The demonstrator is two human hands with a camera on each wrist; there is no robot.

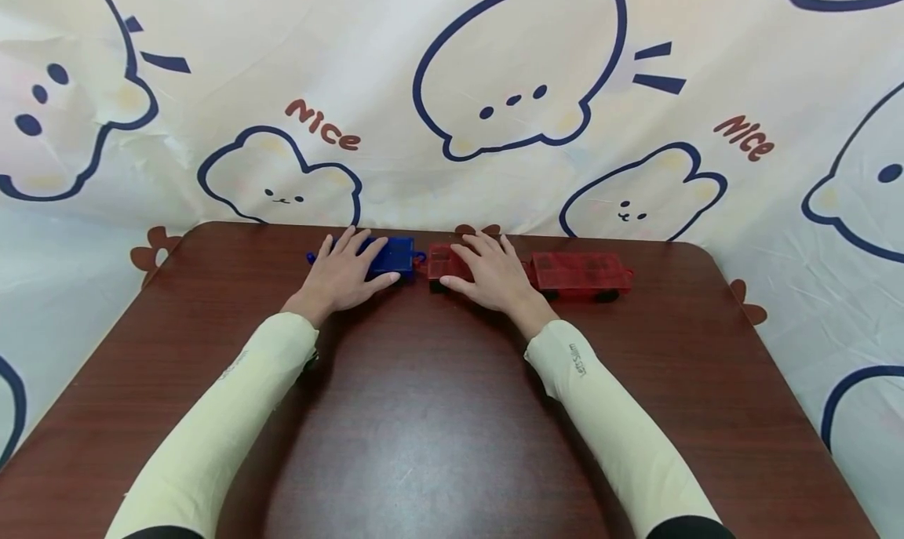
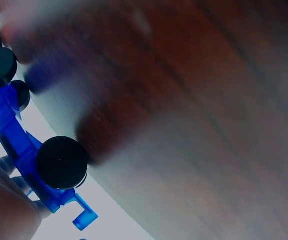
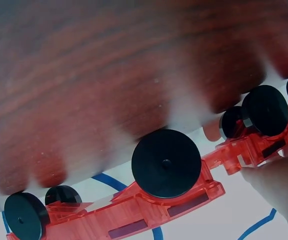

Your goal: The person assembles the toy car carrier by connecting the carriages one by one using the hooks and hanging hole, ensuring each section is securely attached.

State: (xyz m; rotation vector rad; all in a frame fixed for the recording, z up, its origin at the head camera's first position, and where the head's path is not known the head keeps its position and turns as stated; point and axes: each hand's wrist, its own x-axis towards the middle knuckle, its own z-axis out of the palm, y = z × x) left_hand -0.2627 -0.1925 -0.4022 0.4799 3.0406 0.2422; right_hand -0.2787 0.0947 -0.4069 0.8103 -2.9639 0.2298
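A blue translucent toy wagon (image 1: 399, 258) with black wheels stands at the far side of the table, a hook-like coupler (image 2: 86, 217) at one end. My left hand (image 1: 339, 276) rests over it, fingers spread and mostly straight, covering its left part. To its right, my right hand (image 1: 497, 276) lies spread across a red translucent toy wagon (image 1: 441, 263), thumb along the near side. Another red toy wagon (image 1: 582, 272) stands right of that hand; its underside and wheels show in the right wrist view. Blue and red couplers meet between the hands; whether they are hooked I cannot tell.
The wagons line up near the far edge of the brown wooden table (image 1: 424, 445). A pale cloth (image 1: 395, 76) printed with cartoon outlines hangs behind and around the table. Light sleeves (image 1: 233, 413) cover both forearms.
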